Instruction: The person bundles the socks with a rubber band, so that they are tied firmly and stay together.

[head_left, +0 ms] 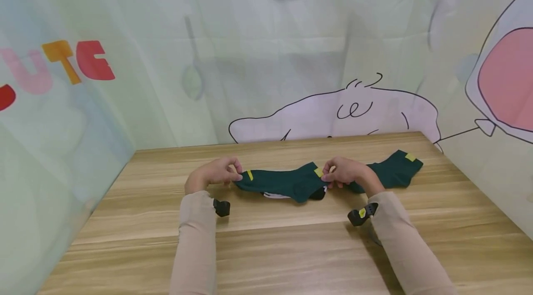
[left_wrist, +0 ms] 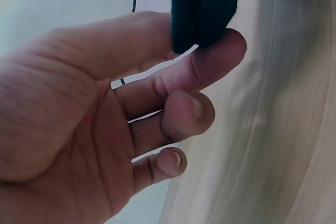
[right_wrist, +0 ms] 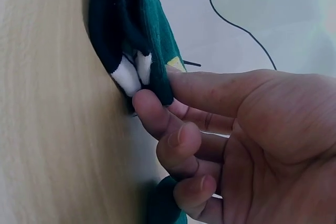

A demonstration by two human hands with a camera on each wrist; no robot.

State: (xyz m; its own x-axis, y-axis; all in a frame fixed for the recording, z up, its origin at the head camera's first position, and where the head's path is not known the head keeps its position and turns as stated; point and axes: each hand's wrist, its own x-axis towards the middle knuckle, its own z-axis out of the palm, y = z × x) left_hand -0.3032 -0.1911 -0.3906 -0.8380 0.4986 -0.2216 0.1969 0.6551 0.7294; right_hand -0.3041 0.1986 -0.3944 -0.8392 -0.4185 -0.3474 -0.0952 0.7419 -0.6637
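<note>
Left hand [head_left: 214, 172] pinched one end and right hand [head_left: 343, 170] the other of a green sock [head_left: 283, 181], far middle of table [head_left: 270, 258], mostly hiding black-and-white cloth [head_left: 319, 193] beneath, while another green sock [head_left: 397, 171], far right, ran partly hidden behind the right hand.

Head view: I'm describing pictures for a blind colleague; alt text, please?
A person's left hand and right hand pinch opposite ends of a dark green sock over black-and-white fabric on a wooden table. Another green sock lies farther right.
</note>
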